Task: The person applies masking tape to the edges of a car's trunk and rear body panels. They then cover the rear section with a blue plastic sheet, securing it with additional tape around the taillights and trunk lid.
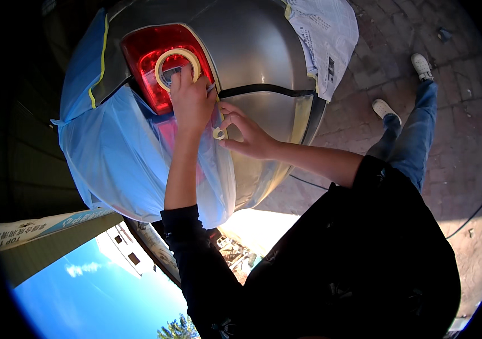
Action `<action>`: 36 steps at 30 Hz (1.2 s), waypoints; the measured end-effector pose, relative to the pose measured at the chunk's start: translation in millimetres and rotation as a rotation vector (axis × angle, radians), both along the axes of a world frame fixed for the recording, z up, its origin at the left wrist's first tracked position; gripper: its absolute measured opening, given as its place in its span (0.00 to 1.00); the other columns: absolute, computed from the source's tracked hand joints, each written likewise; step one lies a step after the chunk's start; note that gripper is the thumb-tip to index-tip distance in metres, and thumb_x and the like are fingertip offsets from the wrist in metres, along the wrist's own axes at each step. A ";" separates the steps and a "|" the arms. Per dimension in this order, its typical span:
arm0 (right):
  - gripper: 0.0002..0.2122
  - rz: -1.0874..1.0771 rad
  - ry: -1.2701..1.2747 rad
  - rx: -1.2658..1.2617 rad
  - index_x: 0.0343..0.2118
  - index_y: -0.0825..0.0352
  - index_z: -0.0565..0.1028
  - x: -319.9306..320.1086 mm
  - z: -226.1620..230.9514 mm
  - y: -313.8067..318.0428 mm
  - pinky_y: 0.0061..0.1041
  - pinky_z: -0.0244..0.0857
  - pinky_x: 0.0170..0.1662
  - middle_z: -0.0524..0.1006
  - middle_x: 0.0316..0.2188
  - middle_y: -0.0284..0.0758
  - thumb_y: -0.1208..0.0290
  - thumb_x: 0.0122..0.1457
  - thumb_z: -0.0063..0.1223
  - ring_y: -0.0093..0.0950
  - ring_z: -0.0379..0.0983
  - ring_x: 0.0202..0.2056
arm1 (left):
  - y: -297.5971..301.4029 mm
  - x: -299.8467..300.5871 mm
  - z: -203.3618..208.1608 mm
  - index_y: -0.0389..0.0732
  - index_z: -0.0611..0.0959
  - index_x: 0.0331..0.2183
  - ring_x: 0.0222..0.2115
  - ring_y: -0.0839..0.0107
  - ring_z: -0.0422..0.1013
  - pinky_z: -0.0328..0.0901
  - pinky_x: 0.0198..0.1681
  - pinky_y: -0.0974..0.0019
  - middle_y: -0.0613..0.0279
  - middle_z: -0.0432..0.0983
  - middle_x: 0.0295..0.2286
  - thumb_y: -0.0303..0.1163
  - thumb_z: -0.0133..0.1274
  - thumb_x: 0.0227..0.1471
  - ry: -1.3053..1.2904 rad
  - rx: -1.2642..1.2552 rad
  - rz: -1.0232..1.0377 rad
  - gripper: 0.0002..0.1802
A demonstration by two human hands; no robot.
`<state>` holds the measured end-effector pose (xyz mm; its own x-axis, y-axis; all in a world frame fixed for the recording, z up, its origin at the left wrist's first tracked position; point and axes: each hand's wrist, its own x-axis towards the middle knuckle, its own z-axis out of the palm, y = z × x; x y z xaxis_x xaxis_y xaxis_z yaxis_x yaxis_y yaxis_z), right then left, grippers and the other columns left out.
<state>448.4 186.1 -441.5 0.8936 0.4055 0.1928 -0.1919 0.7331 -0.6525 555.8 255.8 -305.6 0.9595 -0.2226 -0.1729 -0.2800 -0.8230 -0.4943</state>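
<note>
Bkgd sign [54, 226] lettered; L grip [192, 101] holds tape roll [159, 69], R grip [248, 137] can't tell.

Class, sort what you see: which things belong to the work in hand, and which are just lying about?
Apparently part of the work:
- pale tape roll, held by the left hand
- small pale roll, at the right hand
- red tail light
- blue sheeting
- printed paper

Apparently lying about:
- dark cable on the paving
- small dark object, unidentifiable

left hand [192, 104]: fingers [185, 78] curled | right hand [250, 137]: fingers bent, forearm [317, 161] angled leftward
</note>
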 end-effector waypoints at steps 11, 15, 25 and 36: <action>0.21 -0.038 -0.018 -0.101 0.43 0.65 0.64 5.8 5.0 7.9 0.40 0.51 0.64 0.55 0.63 0.51 0.64 0.52 0.63 0.48 0.53 0.64 | -1.0 6.0 4.8 0.40 0.84 0.27 0.42 0.55 0.66 0.64 0.45 0.56 0.54 0.72 0.43 0.26 0.64 0.35 0.019 0.004 -0.062 0.10; 0.21 -0.076 -0.024 -0.138 0.42 0.66 0.64 11.2 7.6 9.3 0.39 0.52 0.63 0.55 0.62 0.52 0.66 0.50 0.64 0.49 0.52 0.64 | -6.9 11.7 6.5 0.40 0.84 0.27 0.42 0.55 0.67 0.65 0.45 0.56 0.55 0.72 0.41 0.27 0.63 0.37 0.053 0.024 -0.054 0.09; 0.20 0.041 -0.192 -0.223 0.34 0.69 0.64 41.5 -8.8 -2.8 0.35 0.61 0.57 0.60 0.58 0.52 0.67 0.48 0.66 0.48 0.62 0.58 | -42.7 4.5 59.4 0.44 0.84 0.47 0.42 0.59 0.64 0.59 0.47 0.58 0.58 0.75 0.41 0.30 0.63 0.49 -0.332 -0.139 -0.061 0.20; 0.38 0.802 0.147 0.047 0.53 0.71 0.70 114.0 20.4 -42.2 0.37 0.54 0.64 0.69 0.51 0.41 0.35 0.57 0.48 0.42 0.66 0.58 | 6.7 -172.3 -46.7 0.44 0.83 0.46 0.41 0.63 0.66 0.63 0.42 0.64 0.56 0.69 0.43 0.27 0.59 0.48 -0.540 0.031 -0.093 0.20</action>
